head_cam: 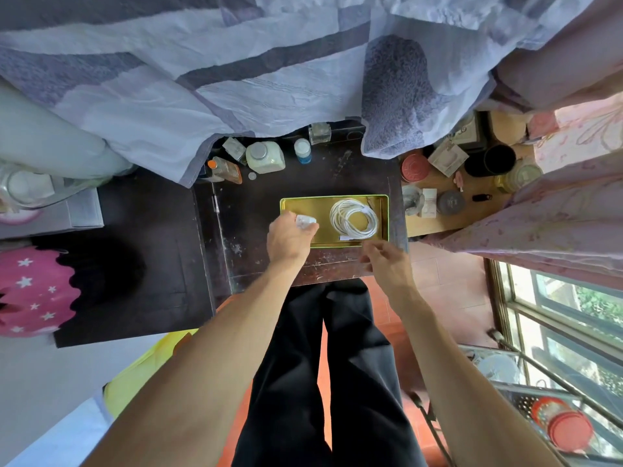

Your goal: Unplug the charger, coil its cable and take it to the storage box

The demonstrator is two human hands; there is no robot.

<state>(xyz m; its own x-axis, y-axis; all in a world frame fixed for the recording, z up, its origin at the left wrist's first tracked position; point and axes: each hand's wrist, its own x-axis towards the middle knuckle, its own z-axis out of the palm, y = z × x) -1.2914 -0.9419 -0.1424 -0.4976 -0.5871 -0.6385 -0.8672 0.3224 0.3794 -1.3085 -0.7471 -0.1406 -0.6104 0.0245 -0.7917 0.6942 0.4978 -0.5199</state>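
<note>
A gold metal storage box [300,204] lies open on a dark wooden table [256,210]. Inside its right half rests the coiled white cable [353,218], its plug end near the front wall. My left hand [288,239] hovers over the box's left half and grips the white charger block [306,222] between its fingertips. My right hand [386,261] floats just in front of the box's near right corner, fingers loosely apart and holding nothing.
Bottles and jars [264,157] line the table's back edge under hanging laundry [236,79]. A lighter shelf [448,214] with tins and cups stands to the right. A pink star-patterned object [33,291] sits at left, a window [556,315] at right.
</note>
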